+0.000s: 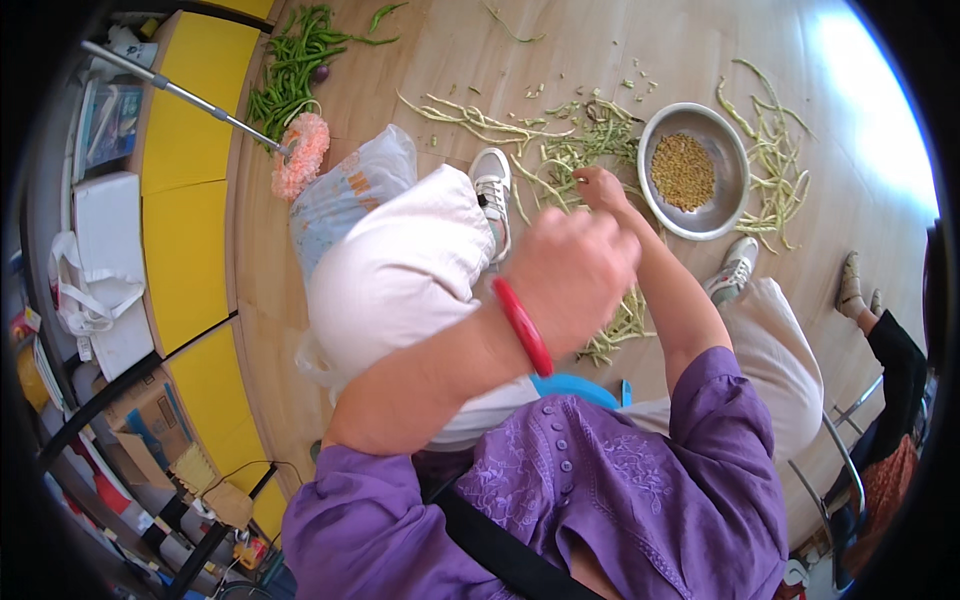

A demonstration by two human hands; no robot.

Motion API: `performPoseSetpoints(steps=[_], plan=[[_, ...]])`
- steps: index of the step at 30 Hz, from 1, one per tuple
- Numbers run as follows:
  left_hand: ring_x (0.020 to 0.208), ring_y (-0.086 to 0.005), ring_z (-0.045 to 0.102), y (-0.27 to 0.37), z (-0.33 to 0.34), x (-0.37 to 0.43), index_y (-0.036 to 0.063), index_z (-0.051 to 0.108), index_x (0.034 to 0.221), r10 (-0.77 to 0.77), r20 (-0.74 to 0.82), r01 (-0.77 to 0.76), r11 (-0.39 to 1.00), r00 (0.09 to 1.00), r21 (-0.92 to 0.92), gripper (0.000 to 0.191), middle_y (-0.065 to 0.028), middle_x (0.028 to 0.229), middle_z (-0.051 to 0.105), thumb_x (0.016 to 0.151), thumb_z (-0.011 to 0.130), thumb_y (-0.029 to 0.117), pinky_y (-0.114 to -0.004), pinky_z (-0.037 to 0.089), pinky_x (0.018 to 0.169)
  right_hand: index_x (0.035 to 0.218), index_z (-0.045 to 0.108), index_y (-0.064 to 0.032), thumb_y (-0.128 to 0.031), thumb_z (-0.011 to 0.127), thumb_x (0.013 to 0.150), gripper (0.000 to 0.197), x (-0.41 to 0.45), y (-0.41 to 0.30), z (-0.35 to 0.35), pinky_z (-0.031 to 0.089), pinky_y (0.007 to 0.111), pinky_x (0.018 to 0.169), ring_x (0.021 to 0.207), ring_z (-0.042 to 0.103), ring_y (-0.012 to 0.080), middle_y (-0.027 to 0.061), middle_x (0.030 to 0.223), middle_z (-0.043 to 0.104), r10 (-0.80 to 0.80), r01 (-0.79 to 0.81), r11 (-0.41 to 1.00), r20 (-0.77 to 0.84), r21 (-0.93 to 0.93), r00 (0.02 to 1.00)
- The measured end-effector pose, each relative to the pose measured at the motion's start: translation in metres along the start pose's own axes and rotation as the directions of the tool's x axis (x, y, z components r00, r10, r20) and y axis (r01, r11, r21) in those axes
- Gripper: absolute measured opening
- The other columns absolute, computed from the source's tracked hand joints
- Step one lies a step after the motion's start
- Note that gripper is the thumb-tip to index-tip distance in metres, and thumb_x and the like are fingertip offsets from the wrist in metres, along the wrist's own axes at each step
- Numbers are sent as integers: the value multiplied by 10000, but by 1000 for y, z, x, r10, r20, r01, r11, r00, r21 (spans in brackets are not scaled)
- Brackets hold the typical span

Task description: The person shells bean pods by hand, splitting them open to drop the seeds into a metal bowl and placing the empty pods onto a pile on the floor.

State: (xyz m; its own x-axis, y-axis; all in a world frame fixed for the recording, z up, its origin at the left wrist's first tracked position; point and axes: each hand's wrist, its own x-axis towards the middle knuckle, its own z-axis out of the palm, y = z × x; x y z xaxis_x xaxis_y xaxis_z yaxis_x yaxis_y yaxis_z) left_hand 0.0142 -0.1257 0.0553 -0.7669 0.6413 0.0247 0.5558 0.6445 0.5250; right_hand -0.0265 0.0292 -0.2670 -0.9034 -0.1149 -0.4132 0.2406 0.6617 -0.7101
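My left hand point(574, 274), with a red bangle at the wrist, is raised close to the camera. Its fingers are curled and blurred, and what lies inside them is hidden. Farther down, my right hand point(602, 189) reaches over a pile of green pod pieces point(600, 135), with a pale green bit of long bean pod point(581, 180) at its pinched fingertips. Right of that hand stands a metal bowl point(731, 199) with small yellow-brown beans point(682, 172) in it. Long pale bean pods point(776, 176) lie right of the bowl; others point(480, 120) lie left of the pile.
Green chili peppers point(300, 56) lie at the upper left beside a pink duster point(300, 154) with a metal pole. A plastic bag point(352, 187) rests by my left leg. Yellow cabinet fronts point(184, 247) line the left. Another person's foot point(850, 289) shows at the right.
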Motion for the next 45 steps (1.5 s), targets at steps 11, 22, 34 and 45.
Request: performPoseSetpoints(steps=[11, 22, 34, 45], plan=[[770, -203, 497, 3, 30, 15, 31, 534, 992, 15, 419, -72, 990, 908, 121, 278, -77, 820, 509, 749, 493, 159, -325, 374, 701, 1060, 570, -149, -161, 456, 790, 293, 71, -31, 16, 278, 512, 918, 1191, 335, 271, 59, 1233, 425, -46, 169, 717, 196, -677, 979], [829, -254, 537, 62, 34, 44, 39, 542, 982, 321, 254, -345, 937, 912, 52, 302, -110, 886, 554, 699, 563, 141, -368, 407, 713, 891, 587, -82, -96, 527, 727, 175, -79, -93, -62, 458, 352, 653, 721, 576, 273, 126, 791, 600, -277, 357, 918, -366, 173, 888], [603, -102, 540, 143, 103, 60, 6, 579, 868, 452, 632, 220, 676, 629, -703, 248, -26, 674, 578, 903, 426, 197, -208, 418, 547, 850, 577, -7, -107, 597, 713, 171, -390, -95, -199, 475, 334, 690, 726, 575, 305, 126, 833, 600, 162, 324, 740, -623, 589, 765], [487, -35, 440, 164, 115, -17, 18, 598, 853, 426, 631, 6, 826, 648, -564, 145, 23, 550, 501, 838, 536, 149, -201, 360, 451, 898, 493, 60, -301, 474, 862, 363, -495, -230, -181, 373, 448, 619, 706, 477, 408, 220, 756, 510, -947, 895, 158, -194, 418, 258]])
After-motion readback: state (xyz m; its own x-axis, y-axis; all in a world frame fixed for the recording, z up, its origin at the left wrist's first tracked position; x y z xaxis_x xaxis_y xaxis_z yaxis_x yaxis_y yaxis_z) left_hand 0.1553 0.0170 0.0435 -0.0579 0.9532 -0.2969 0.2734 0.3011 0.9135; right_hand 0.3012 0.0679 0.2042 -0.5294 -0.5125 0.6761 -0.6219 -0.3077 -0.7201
